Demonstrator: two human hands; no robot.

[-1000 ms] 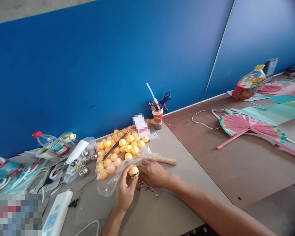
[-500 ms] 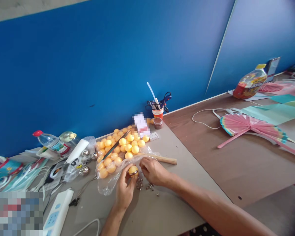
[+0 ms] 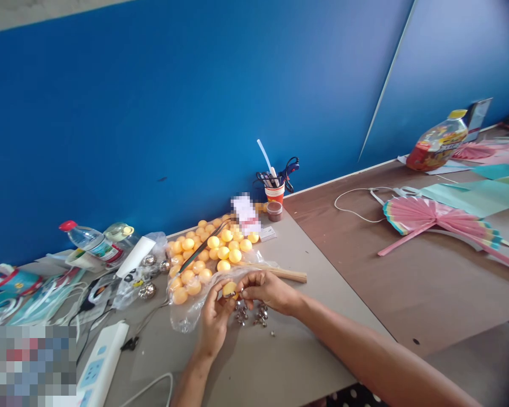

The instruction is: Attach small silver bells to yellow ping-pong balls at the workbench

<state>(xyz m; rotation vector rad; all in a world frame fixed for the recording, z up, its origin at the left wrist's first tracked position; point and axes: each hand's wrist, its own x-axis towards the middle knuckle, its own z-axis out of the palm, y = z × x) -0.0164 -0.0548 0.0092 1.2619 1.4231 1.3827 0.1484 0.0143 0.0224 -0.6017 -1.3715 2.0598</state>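
My left hand (image 3: pixel 215 314) is closed around an orange ping-pong ball (image 3: pixel 229 290), which has a dark slit on its near side. My right hand (image 3: pixel 265 288) is pinched beside the ball, with a small shiny metal piece (image 3: pixel 242 292) at its fingertips; its exact kind is too small to tell. Below the hands, several small silvery metal pieces (image 3: pixel 261 315) lie on the grey table. Behind them, many orange ping-pong balls (image 3: pixel 203 257) lie in and on a clear plastic bag (image 3: pixel 184 319), and tweezers (image 3: pixel 201 249) rest across them.
A bundle of wooden sticks (image 3: pixel 290 275) lies right of the bag. At the wall stand a cup (image 3: pixel 274 194) of pens with a glue gun and a small lidded tub (image 3: pixel 274 211). A power strip (image 3: pixel 102 362) is at left front, a pink paper fan (image 3: pixel 436 217) at right.
My right hand has moved left and slightly down, up against the ball, and a metal piece now shows at its fingertips. The ball is tilted a little differently in my left hand.
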